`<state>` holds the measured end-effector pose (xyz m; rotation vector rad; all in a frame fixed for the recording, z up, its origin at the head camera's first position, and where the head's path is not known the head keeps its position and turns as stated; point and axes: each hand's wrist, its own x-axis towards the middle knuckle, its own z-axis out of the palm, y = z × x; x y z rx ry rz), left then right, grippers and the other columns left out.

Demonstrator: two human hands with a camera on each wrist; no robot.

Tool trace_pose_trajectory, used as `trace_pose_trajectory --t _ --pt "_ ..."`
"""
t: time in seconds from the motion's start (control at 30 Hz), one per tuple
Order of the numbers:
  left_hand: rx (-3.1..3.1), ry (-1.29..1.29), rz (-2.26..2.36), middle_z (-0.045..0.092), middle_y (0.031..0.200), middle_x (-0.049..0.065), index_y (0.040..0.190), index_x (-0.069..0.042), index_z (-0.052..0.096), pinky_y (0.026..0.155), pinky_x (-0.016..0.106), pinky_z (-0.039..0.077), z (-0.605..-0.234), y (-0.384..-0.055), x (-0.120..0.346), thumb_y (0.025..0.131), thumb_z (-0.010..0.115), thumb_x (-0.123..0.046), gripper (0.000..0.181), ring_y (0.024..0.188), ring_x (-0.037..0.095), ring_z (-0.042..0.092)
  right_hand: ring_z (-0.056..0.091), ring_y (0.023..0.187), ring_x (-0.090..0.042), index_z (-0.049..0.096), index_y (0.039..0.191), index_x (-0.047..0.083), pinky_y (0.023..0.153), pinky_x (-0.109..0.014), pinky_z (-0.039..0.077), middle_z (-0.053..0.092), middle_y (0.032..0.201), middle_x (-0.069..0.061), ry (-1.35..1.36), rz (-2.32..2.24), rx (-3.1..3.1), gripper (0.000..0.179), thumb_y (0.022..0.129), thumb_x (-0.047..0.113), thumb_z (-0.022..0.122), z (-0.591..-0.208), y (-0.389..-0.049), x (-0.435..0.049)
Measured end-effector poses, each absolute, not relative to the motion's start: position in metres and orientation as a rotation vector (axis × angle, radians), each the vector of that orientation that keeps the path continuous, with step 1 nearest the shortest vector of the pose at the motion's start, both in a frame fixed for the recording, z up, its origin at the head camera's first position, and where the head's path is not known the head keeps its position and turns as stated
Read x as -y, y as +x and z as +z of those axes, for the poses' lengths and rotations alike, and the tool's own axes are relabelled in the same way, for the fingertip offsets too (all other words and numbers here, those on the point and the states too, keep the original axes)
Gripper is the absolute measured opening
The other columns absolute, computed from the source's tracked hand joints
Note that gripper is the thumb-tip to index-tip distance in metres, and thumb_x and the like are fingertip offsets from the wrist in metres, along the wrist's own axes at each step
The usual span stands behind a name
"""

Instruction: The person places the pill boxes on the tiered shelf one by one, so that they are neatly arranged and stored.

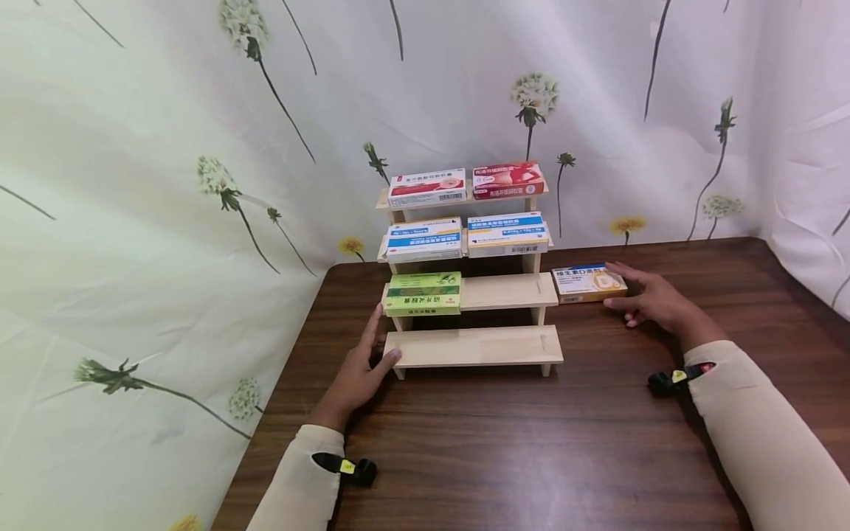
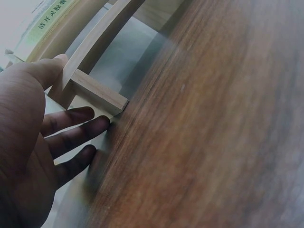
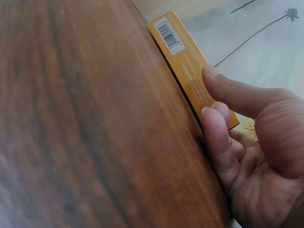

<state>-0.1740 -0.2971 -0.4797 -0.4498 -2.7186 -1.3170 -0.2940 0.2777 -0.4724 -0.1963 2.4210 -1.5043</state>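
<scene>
A stepped wooden rack (image 1: 473,346) stands on the table. My left hand (image 1: 358,376) is at its left end, with the thumb on the lowest step and the forefinger stretched along the side towards a green medicine box (image 1: 422,293). The other left fingers are loosely extended beside the rack's leg (image 2: 99,92). To the right of the rack, an orange-and-white medicine box (image 1: 584,284) lies flat on the table. My right hand (image 1: 654,301) holds its right end between thumb and fingers. The orange side with a barcode (image 3: 170,35) faces the right wrist camera.
Two blue-and-white boxes, one on the left (image 1: 423,240) and one on the right (image 1: 508,234), lie on the second step from the top. A white-and-red box (image 1: 427,187) and a red box (image 1: 508,180) occupy the top step. Behind the brown table (image 1: 518,442) hangs a dandelion-print cloth (image 1: 451,96).
</scene>
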Motion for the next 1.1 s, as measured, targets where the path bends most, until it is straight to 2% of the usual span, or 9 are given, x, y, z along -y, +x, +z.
trace_pose_trajectory --t 0.17,0.27,0.5,0.8,1.1 --pt "2.729 -0.446 -1.307 0.065 0.152 0.026 0.178 -0.037 0.003 0.114 0.069 0.047 -0.4774 -0.1730 0.2970 0.112 0.065 -0.035 0.090 0.133 0.043 0.068 0.064 0.067 -0.012 0.022 0.176 0.028 0.063 -0.035 0.063 0.006 0.185 -0.014 -0.231 -1.469 -2.448 0.094 0.103 0.019 0.079 -0.4704 -0.2926 -0.2769" --pt "2.739 -0.447 -1.297 0.065 0.152 0.026 0.178 -0.035 0.003 0.114 0.069 0.047 -0.4762 -0.1737 0.2969 0.112 0.065 -0.035 0.090 0.133 0.042 0.069 0.063 0.067 -0.011 0.025 0.176 0.025 0.062 -0.035 0.063 0.005 0.185 -0.014 -0.230 -1.460 -2.463 0.088 0.104 0.018 0.077 -0.4708 -0.2930 -0.2770" --pt "2.746 -0.420 -1.318 0.062 0.154 0.027 0.177 -0.041 0.003 0.115 0.067 0.047 -0.4780 -0.1730 0.2972 0.112 0.066 -0.034 0.090 0.136 0.043 0.067 0.064 0.066 -0.010 0.033 0.173 0.017 0.063 -0.033 0.063 0.001 0.185 -0.015 -0.194 -1.505 -2.424 0.075 0.108 0.019 0.072 -0.4783 -0.2941 -0.2779" --pt "2.745 -0.419 -1.309 0.059 0.157 0.029 0.178 -0.036 0.003 0.116 0.069 0.046 -0.4776 -0.1713 0.2965 0.112 0.065 -0.033 0.090 0.139 0.045 0.065 0.065 0.065 -0.008 0.039 0.170 0.011 0.063 -0.031 0.064 0.012 0.182 -0.025 -0.140 -1.512 -2.482 0.067 0.109 0.010 0.068 -0.4766 -0.2888 -0.2733" --pt "2.743 -0.425 -1.307 0.063 0.153 0.028 0.177 -0.039 0.003 0.115 0.068 0.047 -0.4776 -0.1710 0.2966 0.112 0.064 -0.033 0.089 0.135 0.043 0.068 0.065 0.065 -0.007 0.042 0.168 0.010 0.063 -0.030 0.063 0.015 0.181 -0.026 -0.132 -1.526 -2.510 0.067 0.107 0.010 0.071 -0.4760 -0.2878 -0.2712"
